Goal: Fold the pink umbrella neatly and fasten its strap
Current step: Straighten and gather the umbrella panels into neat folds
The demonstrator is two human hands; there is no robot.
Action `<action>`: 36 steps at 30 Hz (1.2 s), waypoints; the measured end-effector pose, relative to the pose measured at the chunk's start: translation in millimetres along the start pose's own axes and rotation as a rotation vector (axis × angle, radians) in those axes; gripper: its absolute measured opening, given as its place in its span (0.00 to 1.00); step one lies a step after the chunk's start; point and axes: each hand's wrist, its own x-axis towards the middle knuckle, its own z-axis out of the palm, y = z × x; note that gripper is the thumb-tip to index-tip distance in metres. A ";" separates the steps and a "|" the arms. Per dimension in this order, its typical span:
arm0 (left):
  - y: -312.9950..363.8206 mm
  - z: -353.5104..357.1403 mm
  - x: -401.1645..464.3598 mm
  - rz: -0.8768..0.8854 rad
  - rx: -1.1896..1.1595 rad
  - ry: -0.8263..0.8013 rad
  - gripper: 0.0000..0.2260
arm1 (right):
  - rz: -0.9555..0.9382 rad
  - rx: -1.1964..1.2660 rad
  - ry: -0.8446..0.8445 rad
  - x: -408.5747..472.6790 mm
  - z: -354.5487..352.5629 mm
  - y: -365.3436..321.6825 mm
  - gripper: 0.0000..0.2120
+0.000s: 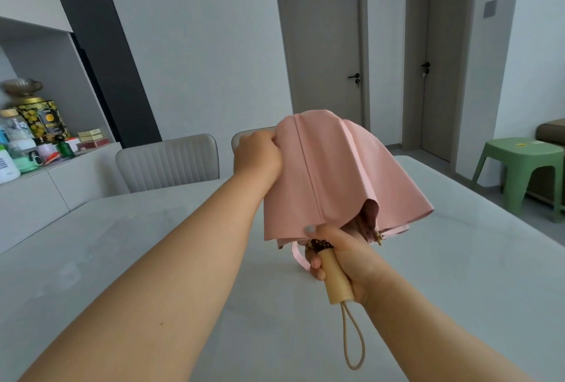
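The pink umbrella [333,173] is collapsed but loose, its canopy hanging in wide folds above the table. My right hand [339,253] grips its pale wooden handle [336,280], thumb against the canopy's lower edge. A beige cord loop [354,339] dangles from the handle's end. My left hand [256,152] pinches the fabric near the top of the canopy on its left side. A pink strap [298,257] hangs below the canopy beside my right fingers. The ribs and shaft are hidden under the fabric.
A pale grey table [122,244] spreads under my arms. Two grey chairs [168,161] stand at its far edge. A sideboard at the left holds several bottles and tins [33,137]. A green stool [519,167] stands at the right.
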 end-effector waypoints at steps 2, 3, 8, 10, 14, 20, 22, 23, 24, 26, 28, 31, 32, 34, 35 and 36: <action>15.3 3.2 -7.4 -0.137 -0.203 -0.147 0.19 | 0.009 -0.044 0.038 0.7 -1.6 0.7 0.08; 22.8 5.8 -14.8 -0.233 -0.383 -0.208 0.26 | 0.009 -0.066 0.039 -0.1 -0.9 0.4 0.09; 10.5 18.8 -30.0 -0.522 -0.808 -0.320 0.53 | -0.023 -0.074 -0.015 -1.7 0.8 -0.6 0.10; 2.2 19.0 -29.5 -0.545 -0.904 -0.330 0.44 | -0.020 -0.082 -0.011 -1.3 -0.6 -0.1 0.08; -6.0 22.5 -29.7 -0.543 -1.011 -0.273 0.30 | 0.078 -0.124 0.008 -0.9 -2.9 0.5 0.04; 4.9 22.8 -32.5 -0.527 -1.095 -0.295 0.24 | 0.061 0.013 0.019 6.9 -15.3 2.6 0.19; 7.0 25.1 -34.7 -0.514 -1.104 -0.312 0.24 | 0.105 0.136 -0.093 6.8 -16.1 3.0 0.27; 7.2 25.7 -35.6 -0.497 -1.107 -0.318 0.24 | 0.119 0.155 -0.157 5.7 -16.0 3.2 0.28; 7.5 26.0 -35.9 -0.477 -1.114 -0.321 0.23 | 0.109 0.134 -0.189 5.1 -16.9 3.0 0.26; 9.2 23.7 -39.4 -0.457 -1.143 -0.336 0.20 | 0.052 0.077 -0.180 3.6 -17.5 0.8 0.15; 8.8 20.0 -41.6 -0.453 -1.162 -0.352 0.18 | 0.012 0.089 -0.173 2.8 -16.3 -0.8 0.08; 5.8 14.2 -42.0 -0.427 -1.106 -0.350 0.26 | 0.010 0.106 -0.176 4.8 -14.3 0.0 0.12; 5.6 11.9 -39.3 -0.432 -1.057 -0.308 0.32 | 0.007 0.097 -0.169 5.6 -14.3 0.8 0.13; 7.3 1.7 -31.7 -0.418 -0.899 -0.110 0.40 | -0.008 0.074 -0.147 6.7 -14.5 2.2 0.12; 10.0 -6.6 -26.5 -0.344 -0.786 0.040 0.39 | -0.014 0.060 -0.135 6.6 -14.5 2.3 0.11; 13.1 -16.1 -19.5 -0.229 -0.648 0.167 0.35 | -0.019 0.049 -0.127 6.5 -14.5 2.3 0.11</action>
